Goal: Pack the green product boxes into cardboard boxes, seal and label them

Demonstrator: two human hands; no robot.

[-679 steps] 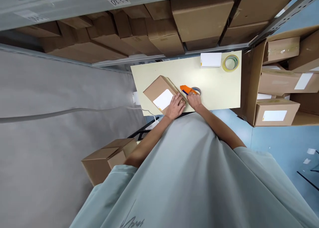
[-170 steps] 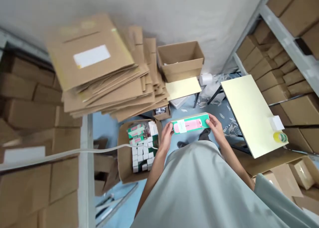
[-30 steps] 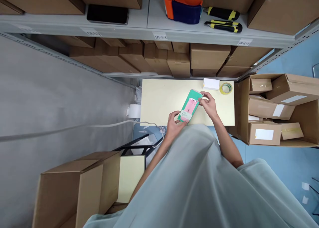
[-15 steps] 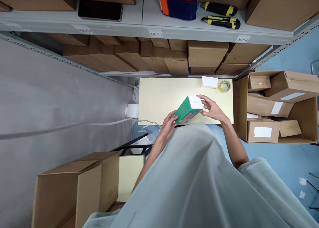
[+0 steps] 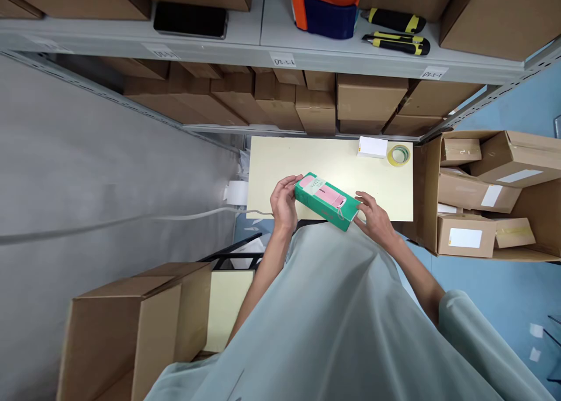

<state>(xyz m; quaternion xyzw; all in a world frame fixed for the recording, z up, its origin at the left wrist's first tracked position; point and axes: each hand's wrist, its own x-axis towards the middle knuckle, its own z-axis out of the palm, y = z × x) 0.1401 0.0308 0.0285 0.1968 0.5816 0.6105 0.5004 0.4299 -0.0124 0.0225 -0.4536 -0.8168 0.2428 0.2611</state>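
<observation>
A green box point(image 5: 325, 200) with a pink picture on its broad face is held over the near edge of the pale yellow tabletop point(image 5: 280, 161). My left hand point(image 5: 284, 202) grips its left end, fingers behind the corner. At the opposite end, my right hand point(image 5: 373, 217) holds the lower right corner between thumb and fingers. The box lies tilted, its right end nearer my body. Behind it on the tabletop are a small white box point(image 5: 372, 147) and a roll of tape point(image 5: 398, 155).
Above the table runs a shelf point(image 5: 245, 47) with cartons, a black phone point(image 5: 190, 20), an orange and blue pouch point(image 5: 326, 12) and utility knives point(image 5: 397, 41). A large carton point(image 5: 432, 196) full of smaller boxes stands right; an open carton point(image 5: 160, 325) is at lower left.
The green box has been turned, so its broad pink-pictured face shows now instead of its white end. My left hand has shifted up to the box's far left end.
</observation>
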